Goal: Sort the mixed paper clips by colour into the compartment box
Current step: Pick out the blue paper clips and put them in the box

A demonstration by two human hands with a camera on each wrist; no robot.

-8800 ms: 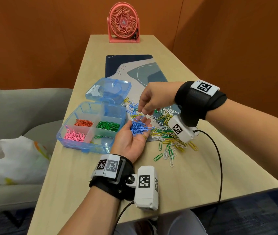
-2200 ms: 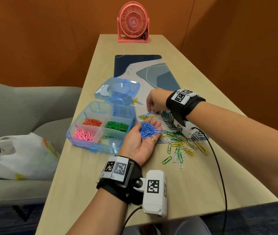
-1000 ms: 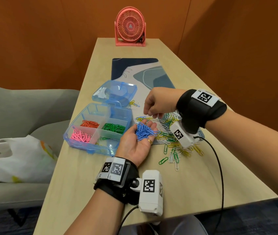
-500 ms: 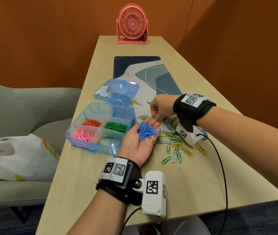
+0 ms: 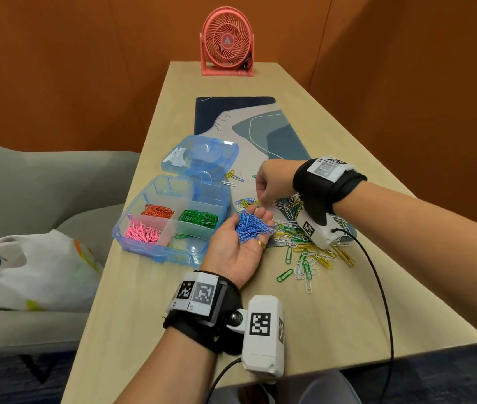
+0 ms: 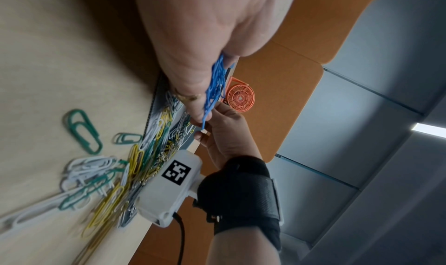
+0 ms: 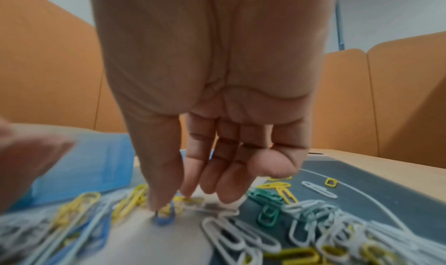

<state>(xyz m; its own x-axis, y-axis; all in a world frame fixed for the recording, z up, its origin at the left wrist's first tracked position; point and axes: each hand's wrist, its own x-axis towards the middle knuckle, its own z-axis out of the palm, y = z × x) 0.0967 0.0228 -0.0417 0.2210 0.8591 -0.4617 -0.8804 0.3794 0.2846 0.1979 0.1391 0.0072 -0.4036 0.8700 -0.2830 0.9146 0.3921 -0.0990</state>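
Blue clips get picked out of the pile

A blue clip (image 7: 164, 214) on the mat (image 5: 263, 126) is pinched by the right hand (image 5: 273, 182); the blue bunch (image 5: 250, 225) sits in the cupped, relaxed left hand (image 5: 238, 246), right of the compartment box (image 5: 155, 252). Light, slick, tangle-prone, so probably best nipped at one end loop.

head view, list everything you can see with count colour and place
fan: one, pink, far end of table
table: one, light wood
mat: one, blue and grey, mid table
box: one, clear blue, lid open, left of mat
orange clips: a bunch, box, back left compartment
green clips: a bunch, box, compartment right of orange
pink clips: a bunch, box, front left compartment
loose clips: many, white, yellow, green, mat's near edge and table
bag: one, white, on grey chair
blue clips: a handful, in left palm
left hand: palm up
right hand: fingers down at pile
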